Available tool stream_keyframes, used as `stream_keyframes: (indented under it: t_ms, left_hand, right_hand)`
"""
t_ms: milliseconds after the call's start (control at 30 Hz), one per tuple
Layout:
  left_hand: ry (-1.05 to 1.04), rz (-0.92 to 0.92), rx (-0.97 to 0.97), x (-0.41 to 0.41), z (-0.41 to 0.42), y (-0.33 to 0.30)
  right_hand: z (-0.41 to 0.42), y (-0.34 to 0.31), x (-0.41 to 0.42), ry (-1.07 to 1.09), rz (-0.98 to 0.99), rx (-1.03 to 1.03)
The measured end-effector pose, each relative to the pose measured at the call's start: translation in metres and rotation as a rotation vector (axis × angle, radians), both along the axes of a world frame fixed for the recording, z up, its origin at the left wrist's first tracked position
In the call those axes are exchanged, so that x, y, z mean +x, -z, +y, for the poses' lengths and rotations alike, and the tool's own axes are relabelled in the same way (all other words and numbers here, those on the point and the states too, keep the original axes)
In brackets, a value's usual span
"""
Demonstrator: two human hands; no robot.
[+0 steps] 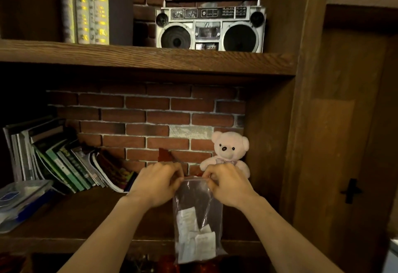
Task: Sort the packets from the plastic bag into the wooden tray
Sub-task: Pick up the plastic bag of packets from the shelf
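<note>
A clear plastic bag [197,204] hangs in front of the lower shelf, held up by its top edge. Several white packets [195,238] lie bunched at its bottom. My left hand [156,184] pinches the left side of the bag's mouth. My right hand [228,184] pinches the right side, close to the left hand. No wooden tray shows in the head view.
A pink teddy bear [229,151] sits at the back right of the lower shelf [75,221]. Leaning books [64,160] and a plastic box [21,199] fill the left. A boombox [210,24] and upright books [86,8] stand on the upper shelf. A wooden door [353,143] is at right.
</note>
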State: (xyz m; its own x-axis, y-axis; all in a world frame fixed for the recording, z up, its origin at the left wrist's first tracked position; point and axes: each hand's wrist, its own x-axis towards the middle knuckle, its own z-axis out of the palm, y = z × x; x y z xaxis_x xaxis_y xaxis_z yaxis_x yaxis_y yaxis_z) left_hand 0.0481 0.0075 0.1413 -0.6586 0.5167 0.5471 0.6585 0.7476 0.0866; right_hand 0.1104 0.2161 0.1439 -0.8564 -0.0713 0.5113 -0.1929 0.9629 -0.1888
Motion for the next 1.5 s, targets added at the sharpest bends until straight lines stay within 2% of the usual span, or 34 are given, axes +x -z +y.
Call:
stream_keyframes:
  t_ms: [633,867,1200,1367,1500]
  left_hand:
    - [0.045,-0.028,0.018,0.010,-0.007,-0.003]
    - [0.086,-0.048,-0.001,0.014,0.002,0.001]
    - [0.304,-0.118,-0.043,0.023,0.057,0.027]
    - [0.428,-0.095,-0.033,0.062,0.098,0.034]
    - [0.567,-0.154,-0.052,0.109,0.142,0.030]
  right_hand:
    - [-0.006,-0.008,0.016,0.012,0.011,0.045]
    - [-0.003,0.002,0.030,0.098,-0.014,0.031]
    - [0.027,0.023,0.087,0.329,-0.129,0.000]
    - [0.055,0.030,0.143,0.431,-0.170,-0.020]
    - [0.083,0.030,0.209,0.537,-0.153,-0.057]
